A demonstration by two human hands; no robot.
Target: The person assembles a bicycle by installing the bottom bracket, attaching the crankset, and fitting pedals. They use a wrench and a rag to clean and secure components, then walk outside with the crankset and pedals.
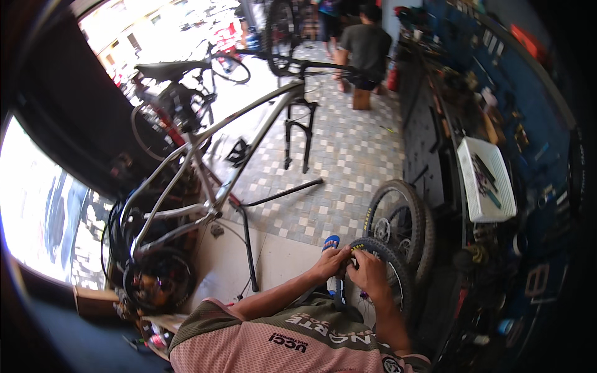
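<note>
Both hands at the tyre (398, 262), low centre, in front of the torso. L hand (336, 263) & R hand (370, 271) nearly together at its upper L edge, fingers bent inward; contact pts partly hidden, so can't tell if either is clamped on it. Forearms in from below, R elbow bent more sharply. Tyre is on a spoked wheel, mostly R of & below the hands. Blue sandal (331, 240) just beyond L hand. Another wheel (384, 229) stands right behind the tyre, near the dark desk (424, 137) along R side. White basket (497, 214) w/ tools on desk. Bike frame (264, 132) upper L, on stand (249, 248), fork (309, 140) pointing down w/o a wheel, saddle (171, 70) on. Background: seated person (367, 46), back to cam, on small wooden stool (361, 99), tiled floor (348, 168) btwn
</note>
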